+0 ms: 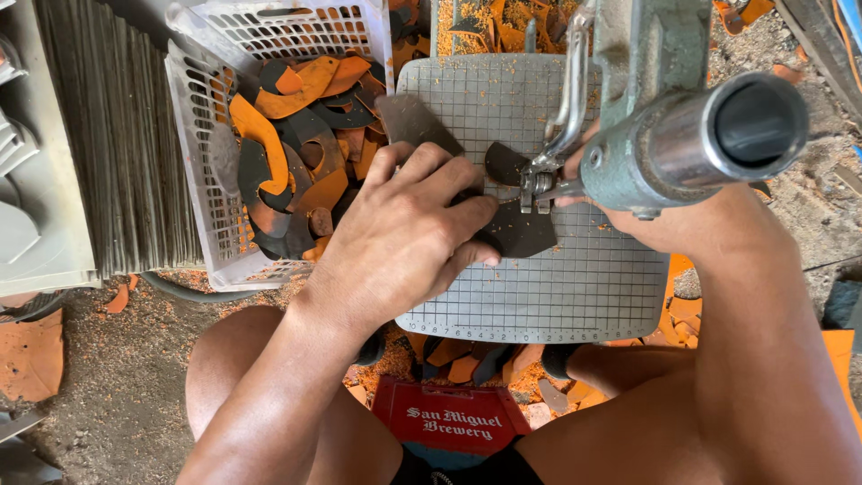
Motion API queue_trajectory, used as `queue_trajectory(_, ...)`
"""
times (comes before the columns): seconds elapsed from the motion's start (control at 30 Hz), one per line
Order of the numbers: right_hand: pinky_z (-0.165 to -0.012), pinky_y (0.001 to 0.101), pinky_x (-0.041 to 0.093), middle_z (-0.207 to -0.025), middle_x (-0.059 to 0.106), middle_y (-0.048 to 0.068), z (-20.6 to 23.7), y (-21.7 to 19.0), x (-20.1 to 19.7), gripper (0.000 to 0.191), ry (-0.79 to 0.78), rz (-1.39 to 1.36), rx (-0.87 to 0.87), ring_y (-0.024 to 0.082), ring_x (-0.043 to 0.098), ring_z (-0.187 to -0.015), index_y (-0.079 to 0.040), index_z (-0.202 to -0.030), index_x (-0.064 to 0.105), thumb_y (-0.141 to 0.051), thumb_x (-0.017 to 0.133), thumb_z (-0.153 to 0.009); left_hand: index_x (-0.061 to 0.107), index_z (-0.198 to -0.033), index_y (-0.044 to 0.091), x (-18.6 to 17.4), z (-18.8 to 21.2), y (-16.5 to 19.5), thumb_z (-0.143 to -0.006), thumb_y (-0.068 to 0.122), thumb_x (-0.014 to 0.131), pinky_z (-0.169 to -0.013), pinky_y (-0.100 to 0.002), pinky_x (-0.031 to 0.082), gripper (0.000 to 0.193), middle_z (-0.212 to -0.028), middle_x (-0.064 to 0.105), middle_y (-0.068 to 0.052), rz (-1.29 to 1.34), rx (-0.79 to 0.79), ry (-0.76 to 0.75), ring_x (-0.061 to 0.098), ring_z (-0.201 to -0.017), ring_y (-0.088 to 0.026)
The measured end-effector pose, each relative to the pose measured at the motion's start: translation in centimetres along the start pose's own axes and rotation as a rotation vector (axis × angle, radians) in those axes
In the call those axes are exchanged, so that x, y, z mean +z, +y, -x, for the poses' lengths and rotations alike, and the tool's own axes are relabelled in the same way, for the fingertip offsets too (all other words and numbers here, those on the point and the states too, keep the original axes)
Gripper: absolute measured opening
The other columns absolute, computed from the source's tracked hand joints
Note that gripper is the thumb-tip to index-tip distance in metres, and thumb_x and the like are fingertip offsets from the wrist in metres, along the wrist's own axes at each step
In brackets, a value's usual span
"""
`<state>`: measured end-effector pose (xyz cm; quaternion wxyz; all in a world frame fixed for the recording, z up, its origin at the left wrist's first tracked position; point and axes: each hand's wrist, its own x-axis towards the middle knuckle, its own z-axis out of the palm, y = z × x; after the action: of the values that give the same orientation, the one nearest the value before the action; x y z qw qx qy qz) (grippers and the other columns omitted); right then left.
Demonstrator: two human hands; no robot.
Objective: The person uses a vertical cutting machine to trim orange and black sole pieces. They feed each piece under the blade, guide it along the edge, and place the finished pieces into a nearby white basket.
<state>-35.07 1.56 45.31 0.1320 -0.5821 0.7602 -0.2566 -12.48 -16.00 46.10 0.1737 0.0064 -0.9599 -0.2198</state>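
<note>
Head view: left hand (404,238) spread flat, fingers pressing a dark sheet piece (521,229) onto the gridded metal table (575,287), right at the machine's blade guide (537,184). Right hand (620,202) mostly hidden behind the grey machine arm (691,135); grip impossible to tell. White plastic basket (224,153) just left of the table, filled with orange and dark curved offcuts (296,135). Red crate (449,418) below, between bare knees.

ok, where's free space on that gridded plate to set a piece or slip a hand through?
Bare grid on the gridded plate along the near edge and near-right corner, below the dark piece. Another patch at the far edge, left of the machine arm. Crowded: the centre, under the left hand and right hand, and the white basket, full of offcuts.
</note>
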Motion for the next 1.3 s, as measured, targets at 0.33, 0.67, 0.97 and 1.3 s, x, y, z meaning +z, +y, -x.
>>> queue_trajectory(0.33,-0.075,0.0371,0.057,-0.095,0.074,0.007,-0.7,1.1,-0.3,0.016,0.003,0.132,-0.115,0.024,0.071,-0.087,-0.007,-0.100,0.072,-0.014,0.079,-0.087,0.077,-0.113,0.007,0.4,0.3,-0.3,-0.083,0.036,0.081,-0.104,-0.044,0.042,0.042,-0.114,0.066,-0.005,-0.023,0.011,0.064,0.057,-0.115,-0.026)
queue_trajectory(0.67,-0.076,0.0380,0.056,-0.096,0.074,0.008,-1.0,1.1,-0.2,0.015,0.010,0.147,-0.117,0.025,0.071,-0.088,-0.007,-0.100,0.072,-0.014,0.079,-0.089,0.077,-0.111,0.007,0.4,-0.2,-0.9,-0.080,0.036,0.082,-0.106,-0.045,0.043,0.043,-0.117,0.067,-0.007,-0.044,0.005,0.055,0.057,-0.118,-0.028)
queue_trajectory(0.97,-0.077,0.0388,0.056,-0.097,0.074,0.008,-1.5,1.2,0.1,0.014,0.028,0.169,-0.113,0.026,0.071,-0.090,-0.007,-0.101,0.072,-0.014,0.079,-0.090,0.077,-0.112,0.009,0.4,-0.3,-0.8,-0.079,0.038,0.082,-0.102,-0.044,0.043,0.044,-0.110,0.066,-0.002,-0.056,-0.029,0.072,0.057,-0.115,-0.026)
queue_trajectory(1.3,-0.079,0.0397,0.056,-0.098,0.074,0.009,-2.1,1.6,0.3,0.013,0.044,0.198,-0.107,0.027,0.071,-0.091,-0.007,-0.101,0.073,-0.014,0.078,-0.091,0.077,-0.111,0.008,0.4,-0.3,-0.8,-0.079,0.036,0.083,-0.104,-0.046,0.043,0.043,-0.112,0.064,-0.005,-0.058,-0.035,0.091,0.056,-0.117,-0.029)
